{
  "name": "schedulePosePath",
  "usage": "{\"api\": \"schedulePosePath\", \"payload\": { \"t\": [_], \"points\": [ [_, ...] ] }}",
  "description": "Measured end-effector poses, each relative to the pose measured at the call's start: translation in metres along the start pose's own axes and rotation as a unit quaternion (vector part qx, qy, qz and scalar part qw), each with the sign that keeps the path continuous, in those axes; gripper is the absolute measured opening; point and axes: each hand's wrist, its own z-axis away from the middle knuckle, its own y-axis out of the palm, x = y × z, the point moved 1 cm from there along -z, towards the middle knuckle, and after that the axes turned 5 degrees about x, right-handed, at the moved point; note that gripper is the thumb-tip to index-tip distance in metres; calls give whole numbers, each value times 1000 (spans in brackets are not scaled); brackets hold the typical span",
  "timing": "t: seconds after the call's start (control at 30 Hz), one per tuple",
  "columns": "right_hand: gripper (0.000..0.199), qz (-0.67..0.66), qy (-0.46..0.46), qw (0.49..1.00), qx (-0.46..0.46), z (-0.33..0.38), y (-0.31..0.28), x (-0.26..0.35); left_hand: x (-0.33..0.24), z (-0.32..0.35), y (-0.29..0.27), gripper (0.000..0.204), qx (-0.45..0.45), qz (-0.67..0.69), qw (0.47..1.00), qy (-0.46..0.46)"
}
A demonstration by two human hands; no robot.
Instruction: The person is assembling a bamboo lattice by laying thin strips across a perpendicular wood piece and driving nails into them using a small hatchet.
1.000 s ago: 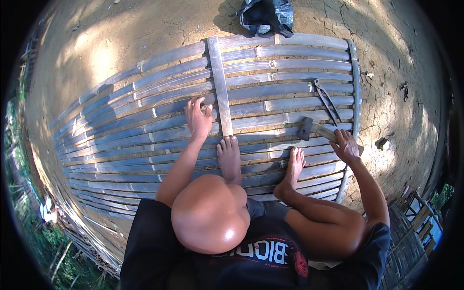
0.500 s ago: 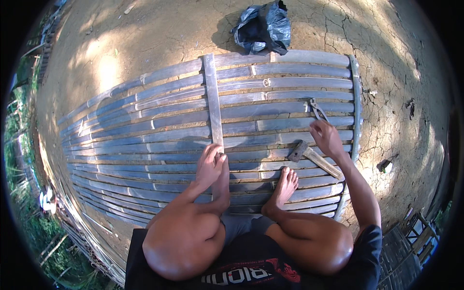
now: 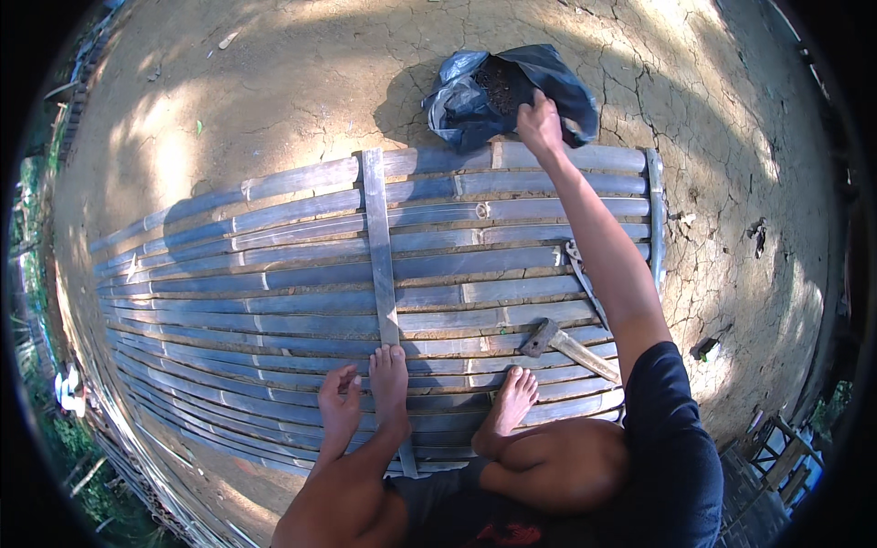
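On the bamboo panel (image 3: pixel 274 301), the hammer (image 3: pixel 566 347) lies diagonally, head toward the feet.

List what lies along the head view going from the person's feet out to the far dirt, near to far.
left hand flat on the slats by the feet → hammer → bamboo slat panel stretching away → right hand at the dark plastic bag → cracked dirt ground
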Motion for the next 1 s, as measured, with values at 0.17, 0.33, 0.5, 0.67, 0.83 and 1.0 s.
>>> {"api": "schedulePosePath", "payload": {
  "t": [0.17,0.33,0.5,0.67,0.83,1.0],
  "points": [
    [33,-42,-42,997,41,-21,-3,-6,-4,10,-10,21,-2,3,998,-66],
    [31,130,-111,983,70,-50,23,-22,-6,-1,-9,19,22,7,999,-36],
    [25,85,-65,988,110,-61,37,-29,2,12,-13,19,10,6,998,-60],
    [22,143,-142,973,114,-76,37,-32,1,29,-13,17,-28,25,996,-87],
    [18,170,-253,947,101,-95,32,-56,-9,29,-18,16,-32,5,998,-60],
    [21,190,-227,942,159,-104,48,-32,-2,44,-20,18,-74,35,993,-81]
  ]
}}
